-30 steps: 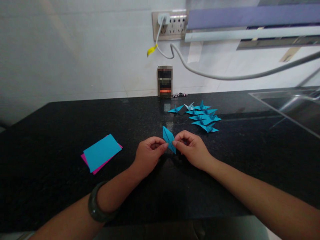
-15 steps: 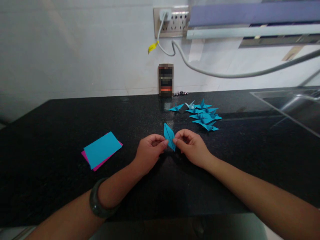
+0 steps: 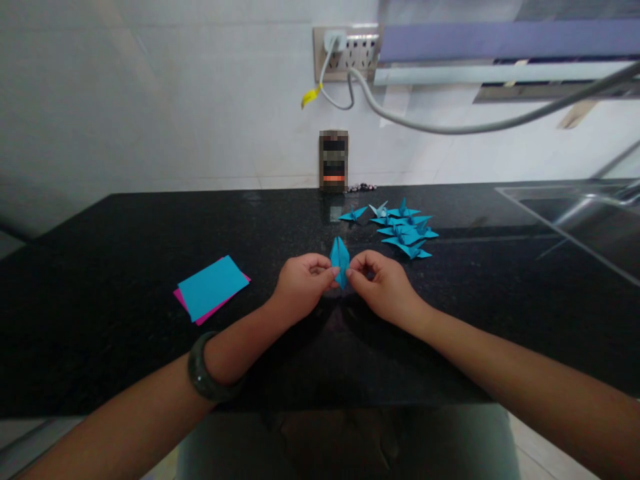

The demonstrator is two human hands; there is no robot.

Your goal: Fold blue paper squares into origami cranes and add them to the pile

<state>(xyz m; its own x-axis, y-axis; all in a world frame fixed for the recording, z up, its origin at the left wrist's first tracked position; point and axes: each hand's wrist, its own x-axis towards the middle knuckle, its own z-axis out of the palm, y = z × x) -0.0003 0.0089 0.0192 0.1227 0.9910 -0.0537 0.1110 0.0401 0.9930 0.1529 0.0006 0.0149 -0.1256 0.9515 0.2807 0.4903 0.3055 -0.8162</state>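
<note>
A blue folded paper (image 3: 340, 255), a narrow diamond with a crease down its middle, is held upright between both hands over the black counter. My left hand (image 3: 307, 283) pinches its left edge between thumb and fingers. On the opposite edge, my right hand (image 3: 383, 283) is closed with thumb and forefinger at the paper. Several blue paper cranes (image 3: 405, 233) stand in a cluster beyond my right hand, a paler crane (image 3: 381, 210) among them. One blue crane (image 3: 353, 214) sits a little apart to their left.
A stack of blue paper sheets (image 3: 213, 288) with pink showing beneath lies left of my hands on the black counter (image 3: 125, 253). A blurred-out dark object (image 3: 334, 161) leans at the wall beside a beaded string (image 3: 363, 187). At right is a sink (image 3: 590, 213); a grey cable (image 3: 450, 130) hangs above.
The folded paper has turned from leaning left to nearly upright, and its two upper flaps show a split at the tip. Both hands still hold it. The camera view has shifted slightly.
</note>
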